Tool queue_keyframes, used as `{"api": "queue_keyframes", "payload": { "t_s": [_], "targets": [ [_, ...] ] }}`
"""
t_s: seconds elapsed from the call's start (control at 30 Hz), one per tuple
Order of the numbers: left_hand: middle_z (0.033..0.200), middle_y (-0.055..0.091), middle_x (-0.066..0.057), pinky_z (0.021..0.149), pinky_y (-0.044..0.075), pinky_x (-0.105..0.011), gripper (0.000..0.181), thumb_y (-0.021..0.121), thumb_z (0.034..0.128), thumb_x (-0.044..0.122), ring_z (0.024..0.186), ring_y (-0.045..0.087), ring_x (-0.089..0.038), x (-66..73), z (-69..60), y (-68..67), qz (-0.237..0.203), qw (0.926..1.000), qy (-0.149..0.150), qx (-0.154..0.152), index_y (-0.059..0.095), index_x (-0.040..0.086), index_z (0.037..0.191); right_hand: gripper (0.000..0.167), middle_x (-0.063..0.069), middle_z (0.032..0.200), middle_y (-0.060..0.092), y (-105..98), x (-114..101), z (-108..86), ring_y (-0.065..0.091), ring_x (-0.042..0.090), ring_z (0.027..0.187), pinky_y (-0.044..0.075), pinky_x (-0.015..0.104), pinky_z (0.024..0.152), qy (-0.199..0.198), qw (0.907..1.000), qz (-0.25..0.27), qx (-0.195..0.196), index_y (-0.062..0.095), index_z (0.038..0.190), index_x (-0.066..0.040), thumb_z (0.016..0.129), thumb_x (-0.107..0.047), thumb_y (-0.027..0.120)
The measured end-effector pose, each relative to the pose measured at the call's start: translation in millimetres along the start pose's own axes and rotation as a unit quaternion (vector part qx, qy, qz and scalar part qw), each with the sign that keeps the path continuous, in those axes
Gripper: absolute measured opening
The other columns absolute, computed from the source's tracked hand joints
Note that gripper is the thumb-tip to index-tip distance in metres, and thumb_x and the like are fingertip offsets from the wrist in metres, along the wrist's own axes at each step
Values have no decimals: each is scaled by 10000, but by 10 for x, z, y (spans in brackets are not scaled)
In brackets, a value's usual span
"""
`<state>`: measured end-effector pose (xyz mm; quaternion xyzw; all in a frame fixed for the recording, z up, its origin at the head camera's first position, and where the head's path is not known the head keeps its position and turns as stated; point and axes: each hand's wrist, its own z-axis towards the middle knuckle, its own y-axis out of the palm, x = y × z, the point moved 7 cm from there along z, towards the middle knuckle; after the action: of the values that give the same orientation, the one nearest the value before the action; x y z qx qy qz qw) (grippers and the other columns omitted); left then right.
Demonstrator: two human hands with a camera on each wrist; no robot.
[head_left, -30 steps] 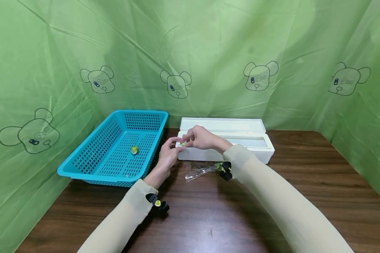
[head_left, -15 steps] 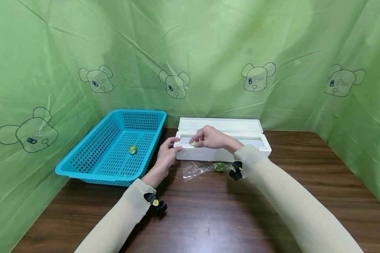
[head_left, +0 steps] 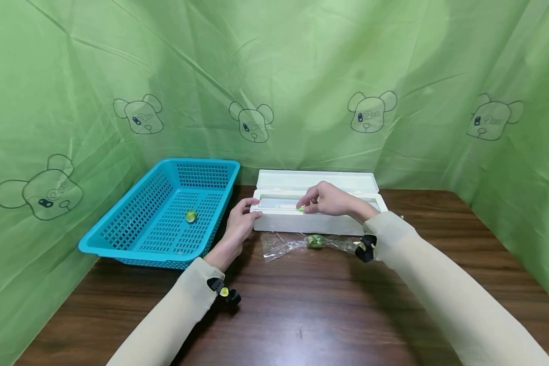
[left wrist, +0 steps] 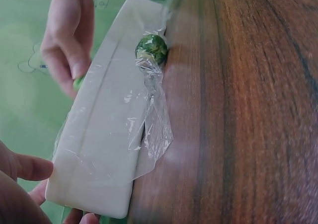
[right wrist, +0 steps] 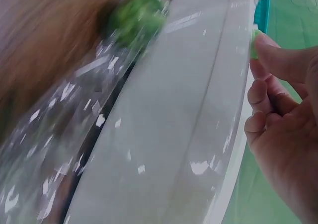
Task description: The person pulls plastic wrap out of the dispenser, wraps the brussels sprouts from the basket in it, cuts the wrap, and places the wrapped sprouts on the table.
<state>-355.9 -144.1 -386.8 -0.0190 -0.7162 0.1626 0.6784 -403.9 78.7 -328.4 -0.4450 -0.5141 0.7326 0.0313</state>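
A long white cling film dispenser [head_left: 297, 222] stands on the table with its lid [head_left: 317, 180] raised behind it. My left hand [head_left: 241, 223] grips its left end, the thumb low on the front. With thumb and fingers my right hand [head_left: 327, 199] pinches a small green slide cutter [head_left: 300, 208] on the front rail, near mid-length. Clear film [left wrist: 114, 129] hangs over the front wall and onto the table. Lying in the film before the dispenser is a small green ball-shaped vegetable, like a Brussels sprout [head_left: 315, 241]. The right wrist view shows that sprout [right wrist: 139, 20] blurred.
Left of the dispenser sits a blue slotted plastic basket [head_left: 142, 259], holding another small sprout [head_left: 191, 216]. Green cloth [head_left: 311, 61] with bear-head drawings hangs behind and at the sides. The dark wooden table [head_left: 274, 315] extends in front.
My right hand has slid the green cutter rightward along the rail, from the left end to about mid-length. The left hand stays at the dispenser's end. More of the wrapped sprout shows.
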Motion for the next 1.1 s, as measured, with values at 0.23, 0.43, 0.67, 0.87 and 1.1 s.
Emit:
{"api": "queue_keyframes", "payload": {
  "t_s": [0.23, 0.43, 0.67, 0.87, 1.1],
  "targets": [
    [1310, 608, -189, 926, 471, -448, 359, 674, 977, 94, 1157, 562, -336, 11, 9, 2, 65, 9999, -20, -84, 656, 108, 1336, 184, 48, 875, 701, -183, 230, -323, 597, 224, 789, 455, 295, 675, 128, 9998, 49, 129, 802, 1127, -3, 951, -1, 749],
    [1339, 595, -184, 944, 467, -453, 354, 666, 991, 104, 1178, 554, -335, 14, 18, 9, 75, 9999, -32, -151, 649, 115, 1345, 180, 56, 882, 700, -304, 326, -520, 594, 229, 796, 449, 279, 668, 165, 9996, 121, 192, 799, 1126, 5, 953, -18, 753],
    [1337, 594, -183, 938, 460, -449, 355, 660, 991, 97, 1181, 551, -333, -7, 16, 7, 54, 9998, -50, -171, 648, 112, 1346, 176, 54, 898, 697, -455, 451, -823, 597, 231, 812, 461, 275, 665, 338, 9992, 70, 221, 797, 1130, 3, 963, -10, 741],
    [1332, 592, -185, 938, 458, -445, 351, 656, 995, 103, 1173, 550, -337, -1, 23, 11, 55, 9998, -74, -170, 648, 115, 1346, 193, 63, 1015, 728, -578, 570, -1036, 562, 209, 776, 433, 274, 642, 614, 9975, -39, 357, 794, 1142, -1, 957, -48, 764],
    [1349, 580, -178, 927, 455, -442, 345, 640, 1008, 105, 1188, 542, -337, -23, 5, 12, 35, 9997, -138, -179, 638, 118, 1353, 161, 39, 951, 696, -702, 676, -1266, 523, 173, 751, 437, 279, 677, 793, 9954, -187, 499, 813, 1099, -33, 944, -23, 769]
  ]
}}
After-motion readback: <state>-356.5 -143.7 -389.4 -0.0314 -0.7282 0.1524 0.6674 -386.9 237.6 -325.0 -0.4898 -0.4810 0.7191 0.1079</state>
